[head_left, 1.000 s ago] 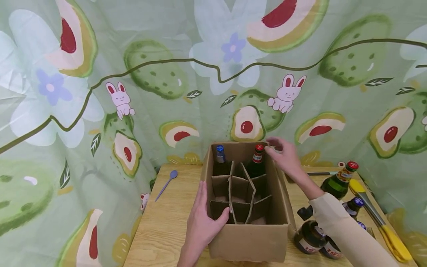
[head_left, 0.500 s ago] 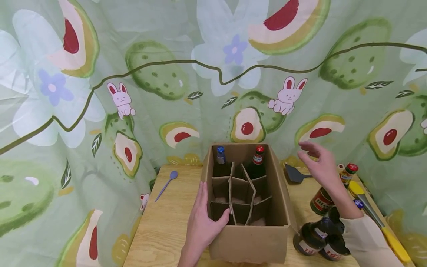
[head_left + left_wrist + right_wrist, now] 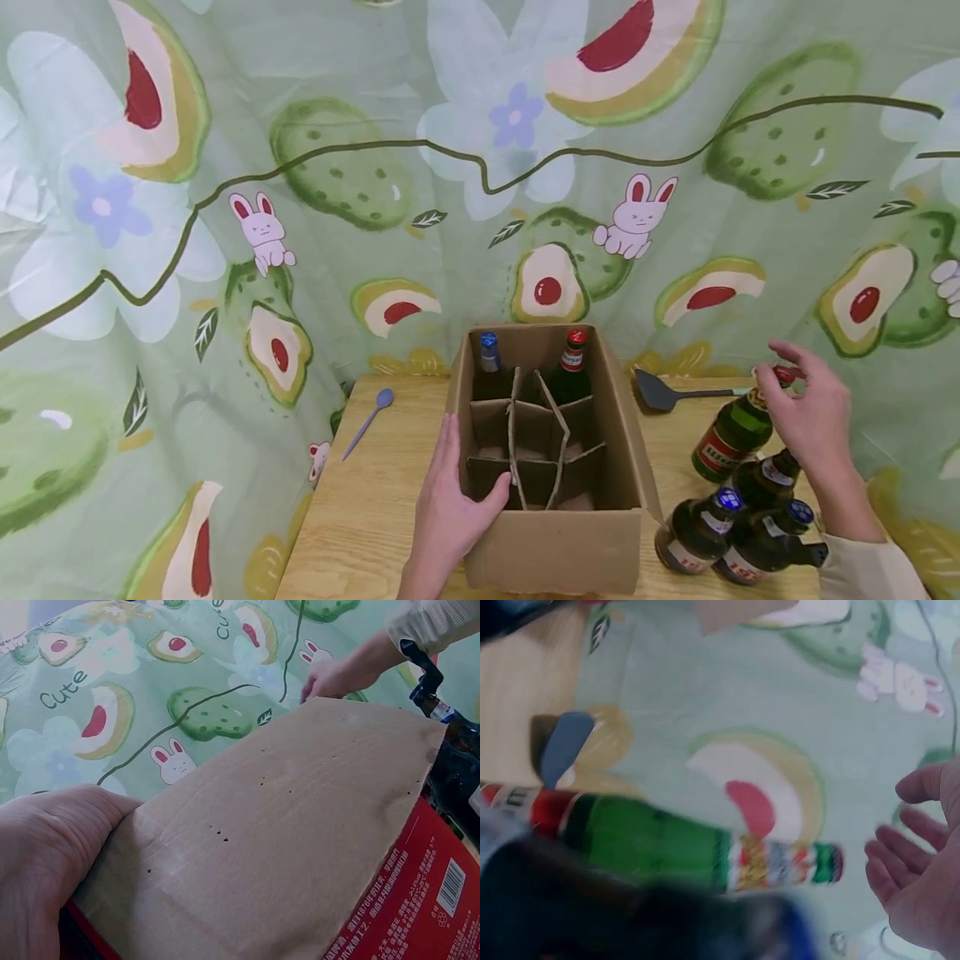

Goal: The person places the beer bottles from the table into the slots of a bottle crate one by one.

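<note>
Bottles, six in all. Cardboard box (image 3: 551,550), one, on the desk (image 3: 367,517): open top upward, long axis running away from the person, cardboard dividers inside. Within it, two bottles stand in the far row: a blue-capped bottle (image 3: 491,367) at far left, a red-capped bottle (image 3: 573,367) at far right.

Right of the box, four bottles: one green bottle (image 3: 731,433), upright on the desk, long axis vertical, red cap up; nearer the person, three brown bottles (image 3: 693,533), upright, closely grouped, two showing blue caps.

Hands, two. Left hand (image 3: 459,508): holds the box's near left corner, fingers along the outer left wall, thumb over the near rim. Right hand (image 3: 813,408): just beside the green bottle's cap, holding nothing, fingers loosely bent and apart.

Spoon (image 3: 371,421), one, blue, left of the box, bowl end away from the person. Spatula (image 3: 663,393), one, grey, right of the box, handle pointing right.

Patterned cloth (image 3: 375,67), one, behind the desk.
</note>
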A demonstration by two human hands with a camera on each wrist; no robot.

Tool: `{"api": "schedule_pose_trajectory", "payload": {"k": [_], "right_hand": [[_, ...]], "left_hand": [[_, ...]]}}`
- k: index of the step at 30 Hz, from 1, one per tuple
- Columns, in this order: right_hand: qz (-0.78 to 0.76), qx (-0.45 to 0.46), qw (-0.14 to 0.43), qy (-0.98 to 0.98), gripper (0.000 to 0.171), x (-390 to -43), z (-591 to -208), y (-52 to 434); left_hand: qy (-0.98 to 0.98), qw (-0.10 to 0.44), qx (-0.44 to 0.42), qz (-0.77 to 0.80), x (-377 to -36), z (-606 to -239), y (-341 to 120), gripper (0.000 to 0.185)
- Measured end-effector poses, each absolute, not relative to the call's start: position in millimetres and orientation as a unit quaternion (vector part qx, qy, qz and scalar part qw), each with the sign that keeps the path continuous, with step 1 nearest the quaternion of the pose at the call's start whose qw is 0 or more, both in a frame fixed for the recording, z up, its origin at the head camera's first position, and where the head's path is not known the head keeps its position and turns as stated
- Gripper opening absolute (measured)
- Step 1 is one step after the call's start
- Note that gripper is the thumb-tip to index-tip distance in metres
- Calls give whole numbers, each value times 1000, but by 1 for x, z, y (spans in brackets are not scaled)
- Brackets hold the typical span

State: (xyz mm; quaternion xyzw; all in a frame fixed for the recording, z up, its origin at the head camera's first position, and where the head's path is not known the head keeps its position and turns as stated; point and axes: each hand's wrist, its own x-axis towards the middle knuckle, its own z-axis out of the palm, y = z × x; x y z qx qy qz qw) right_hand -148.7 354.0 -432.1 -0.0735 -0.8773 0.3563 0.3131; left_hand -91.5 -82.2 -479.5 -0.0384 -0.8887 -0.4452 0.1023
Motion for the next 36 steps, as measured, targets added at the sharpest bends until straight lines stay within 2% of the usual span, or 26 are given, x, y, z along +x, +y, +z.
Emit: {"api": "schedule_pose_trajectory", "payload": {"k": [3,6,10,13,22,36], "right_hand": [[364,-112,270,-884,55,-150,-439,364],[379,-130,185,-898,70,-152,-447,376],[380,-128,119,-908,65,-154,-458,389],[371,-130,113,-913,57,-155,-465,394],[344,-114,115,-925,59,-162,-466,401],[301,-64,58,-950,52,-162,-469,406]], "left_hand": [[-889,102,-37,-444,-91,-480,-83,106],[-889,100,-37,-445,-91,-480,-83,106],[-889,98,-37,-446,-91,-481,-83,106],[-890,97,-38,-444,-91,-481,-84,105],[-887,109,-42,-446,-94,-478,-83,105],[-889,98,-37,-446,-91,-480,-83,105]]}}
